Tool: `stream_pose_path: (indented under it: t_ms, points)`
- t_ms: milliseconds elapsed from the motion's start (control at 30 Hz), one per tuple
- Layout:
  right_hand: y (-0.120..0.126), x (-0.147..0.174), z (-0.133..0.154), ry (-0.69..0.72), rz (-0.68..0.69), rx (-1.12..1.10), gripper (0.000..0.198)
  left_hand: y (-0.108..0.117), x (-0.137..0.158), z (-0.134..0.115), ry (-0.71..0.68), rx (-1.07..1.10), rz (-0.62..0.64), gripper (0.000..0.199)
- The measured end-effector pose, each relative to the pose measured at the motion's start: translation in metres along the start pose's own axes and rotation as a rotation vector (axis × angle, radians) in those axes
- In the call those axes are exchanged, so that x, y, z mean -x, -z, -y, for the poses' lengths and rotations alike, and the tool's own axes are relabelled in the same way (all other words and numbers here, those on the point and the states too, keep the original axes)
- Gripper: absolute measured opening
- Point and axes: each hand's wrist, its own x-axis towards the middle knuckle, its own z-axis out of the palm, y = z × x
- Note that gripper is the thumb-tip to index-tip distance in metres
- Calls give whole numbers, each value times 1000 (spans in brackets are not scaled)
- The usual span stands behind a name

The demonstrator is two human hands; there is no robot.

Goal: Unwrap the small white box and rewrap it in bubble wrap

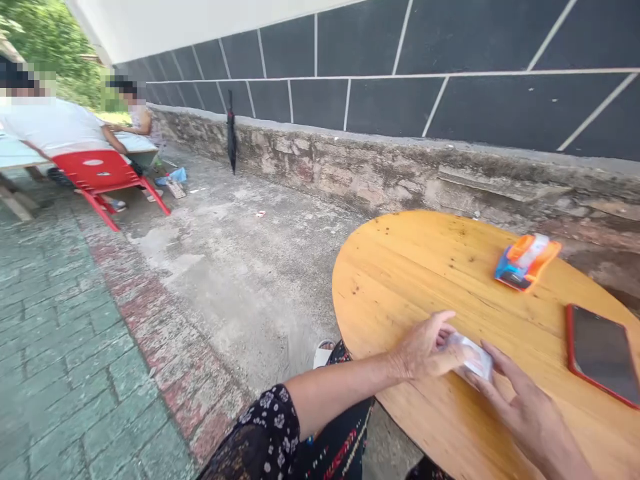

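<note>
Over the near part of the round wooden table (pixel 400 287), a small whitish, shiny block (pixel 477 360) sits between my two hands; its exact kind cannot be made out. My left hand (pixel 427 350) closes on its left side, the thumb lying across it. From the right, my right hand (pixel 533 403) pinches the block between thumb and fingers. Farther back on the tabletop is an orange and blue packet (pixel 527 260) with a clear, shiny strip. To the right of my hands lies a phone (pixel 603 350) in a red case, its screen dark.
A stone-based wall (pixel 350 163) runs behind the table, with a closed black umbrella (pixel 231 133) leaning on it. At the far left, a person sits on a red chair (pixel 97 173) at another table, with a second person across. A blue bag (pixel 173 177) lies nearby.
</note>
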Motion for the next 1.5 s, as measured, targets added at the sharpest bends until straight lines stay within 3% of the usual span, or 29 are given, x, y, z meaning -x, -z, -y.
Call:
stream_pose_path:
  t_ms: [267,433,600,833,1167,1333,1500]
  points:
    - [3,6,24,22,-66,-148,50,-1,-4,1,39,54,-160,56]
    - [-1,14,21,-65,-93,-161,66,-1,-5,1,2,-79,-123,66]
    - [-4,15,17,-142,-38,-216,81,-1,-4,-5,27,-151,-74,71]
    - [-11,13,17,-198,-52,-371,70,-1,-6,-7,50,-160,-31,69]
    - [-12,17,24,-133,-79,-311,71,-1,-4,-5,-13,-138,-29,67]
    - [-12,17,26,-121,-87,-262,62,-2,-4,-5,3,-116,-31,67]
    - [-12,18,29,-120,-102,-260,64,1,-7,1,5,-50,-96,67]
